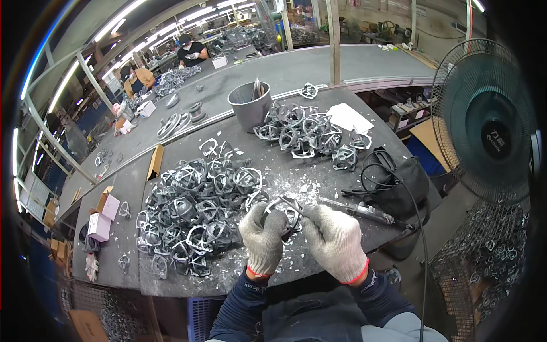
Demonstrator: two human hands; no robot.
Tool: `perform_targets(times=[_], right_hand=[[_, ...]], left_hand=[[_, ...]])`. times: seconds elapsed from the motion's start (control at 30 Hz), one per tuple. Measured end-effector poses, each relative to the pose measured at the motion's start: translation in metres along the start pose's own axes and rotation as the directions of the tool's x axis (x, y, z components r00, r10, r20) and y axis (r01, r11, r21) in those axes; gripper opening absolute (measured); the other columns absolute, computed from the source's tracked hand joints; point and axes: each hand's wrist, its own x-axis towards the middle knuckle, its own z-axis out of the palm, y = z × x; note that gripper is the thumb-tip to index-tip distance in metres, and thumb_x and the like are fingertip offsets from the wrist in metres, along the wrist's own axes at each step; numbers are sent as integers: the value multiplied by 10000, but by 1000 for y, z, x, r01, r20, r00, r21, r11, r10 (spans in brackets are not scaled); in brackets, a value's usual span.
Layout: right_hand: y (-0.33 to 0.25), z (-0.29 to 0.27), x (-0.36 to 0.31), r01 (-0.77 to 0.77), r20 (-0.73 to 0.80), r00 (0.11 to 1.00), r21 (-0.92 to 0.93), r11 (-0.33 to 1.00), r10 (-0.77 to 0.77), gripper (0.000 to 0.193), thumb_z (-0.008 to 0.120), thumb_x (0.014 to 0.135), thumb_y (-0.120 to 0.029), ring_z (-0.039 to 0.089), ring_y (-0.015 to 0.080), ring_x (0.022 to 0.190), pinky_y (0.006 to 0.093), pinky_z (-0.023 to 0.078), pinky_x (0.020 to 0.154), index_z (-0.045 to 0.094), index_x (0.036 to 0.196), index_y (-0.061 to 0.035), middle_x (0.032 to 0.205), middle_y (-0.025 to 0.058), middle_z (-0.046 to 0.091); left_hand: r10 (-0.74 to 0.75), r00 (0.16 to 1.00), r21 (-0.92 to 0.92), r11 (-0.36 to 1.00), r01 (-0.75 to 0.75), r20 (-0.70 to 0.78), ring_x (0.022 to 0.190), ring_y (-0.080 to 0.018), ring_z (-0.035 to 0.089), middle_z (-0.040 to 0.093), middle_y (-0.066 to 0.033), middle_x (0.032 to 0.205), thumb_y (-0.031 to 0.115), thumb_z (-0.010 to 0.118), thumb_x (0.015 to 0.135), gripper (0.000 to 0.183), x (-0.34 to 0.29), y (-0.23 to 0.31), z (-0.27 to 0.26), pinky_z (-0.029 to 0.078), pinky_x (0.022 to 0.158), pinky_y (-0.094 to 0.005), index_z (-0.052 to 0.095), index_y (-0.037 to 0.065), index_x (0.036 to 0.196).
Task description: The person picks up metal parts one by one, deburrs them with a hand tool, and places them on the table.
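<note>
My left hand (264,238), in a white knit glove with a red cuff edge, is closed around a grey cage-like metal casting (293,212). My right hand (336,242), gloved the same way, is closed with its fingertips at the casting's right side. What it pinches is hidden by the fingers. To the left lies a large heap of similar grey castings (194,211). A second heap of castings (302,128) sits farther back. Pale flakes and chips (296,185) are scattered on the dark table (336,188) around my hands.
A grey bucket (249,108) stands behind the far heap, near a white sheet (350,118). A long slim tool (370,212) with a cord and a black bag (401,185) lie at right. A large fan (484,119) stands beyond. Two people (192,52) work at the far left.
</note>
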Motion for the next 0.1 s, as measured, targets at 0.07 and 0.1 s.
perform_targets(times=[0.07, 0.1], right_hand=[[0, -1, -4, 4, 24, 1000, -66, 998, -2, 128, 813, 959, -167, 707, 389, 706, 485, 550, 643, 726, 1001, -84, 744, 160, 668], [2, -1, -6, -3, 33, 999, -92, 996, 6, 144, 827, 946, -179, 710, 394, 711, 493, 553, 647, 725, 996, -90, 738, 164, 666]], left_hand=[[-16, 999, -54, 998, 14, -34, 676, -53, 548, 663, 0, 762, 103, 668, 967, 158, -3, -1, 0, 407, 617, -233, 687, 3, 846], [-36, 998, -109, 994, 29, -59, 681, -61, 553, 667, -7, 772, 107, 667, 968, 153, -4, 1, 3, 414, 629, -232, 700, 4, 860]])
